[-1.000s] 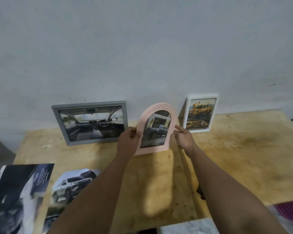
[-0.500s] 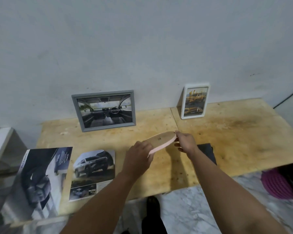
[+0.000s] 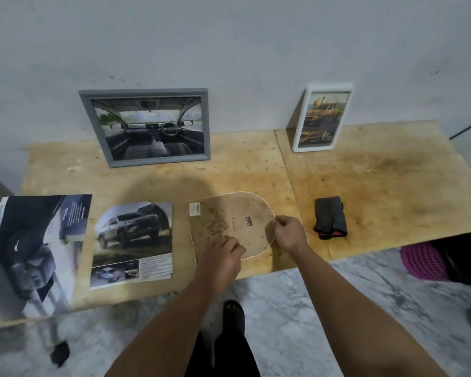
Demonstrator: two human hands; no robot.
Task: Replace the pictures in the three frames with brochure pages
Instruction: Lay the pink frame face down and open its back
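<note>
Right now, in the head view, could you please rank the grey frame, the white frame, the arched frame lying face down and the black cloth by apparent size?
1. grey frame
2. arched frame, nearer the camera, so its rank against the grey one is unsure
3. white frame
4. black cloth

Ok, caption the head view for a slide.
Both hands press the arched frame face-down on the wooden table.

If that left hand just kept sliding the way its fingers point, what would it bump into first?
Its fingers already rest on the arched frame's backing. Sliding on up and slightly right, the left hand would probably meet the right hand pinching the curved edge, though depth is uncertain.
</note>
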